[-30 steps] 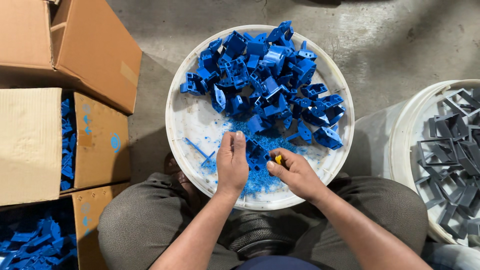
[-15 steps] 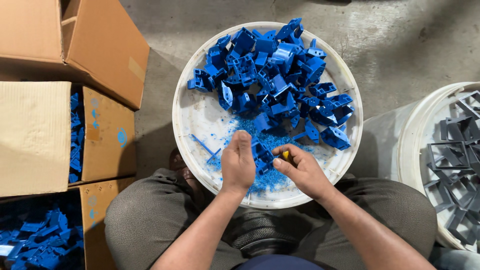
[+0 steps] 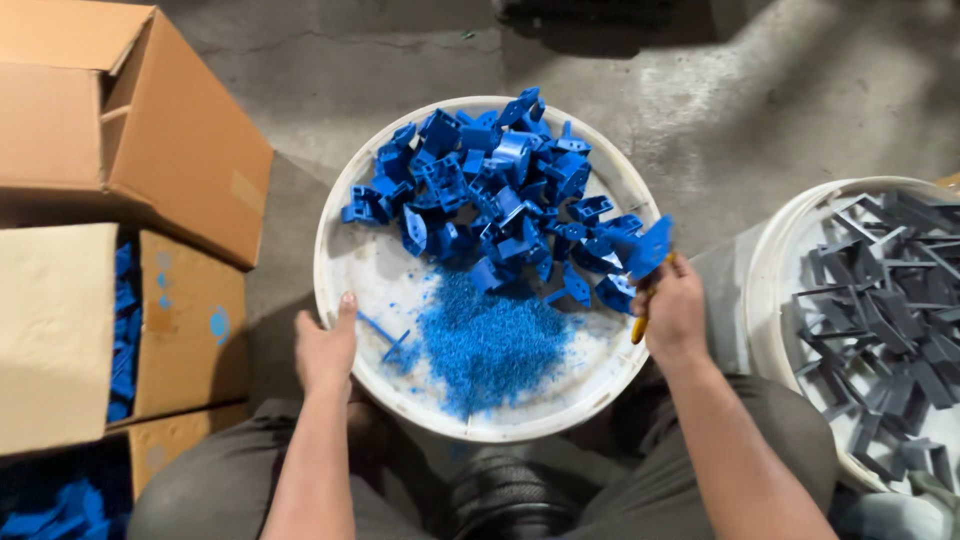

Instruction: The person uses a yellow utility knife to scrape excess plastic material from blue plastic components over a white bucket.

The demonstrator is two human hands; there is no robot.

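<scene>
A round white basin [image 3: 600, 375] sits on my lap. It holds a heap of blue plastic parts [image 3: 490, 190] at its far side and a patch of blue shavings [image 3: 485, 340] nearer me. My left hand [image 3: 325, 345] rests on the basin's left rim, fingers together, holding nothing. My right hand [image 3: 672, 310] is at the right rim, closed on a blue plastic part [image 3: 648, 247] and a yellow-handled tool [image 3: 640, 325] that sticks out below the fist.
Open cardboard boxes [image 3: 130, 130] stand at the left, one with blue parts [image 3: 122, 330] inside. A second white basin [image 3: 775, 290] at the right holds grey plastic frames [image 3: 885, 300]. Bare concrete floor lies beyond.
Both hands have left the middle of the basin. The left went to the left rim; the right moved to the right rim carrying a blue part and the tool.
</scene>
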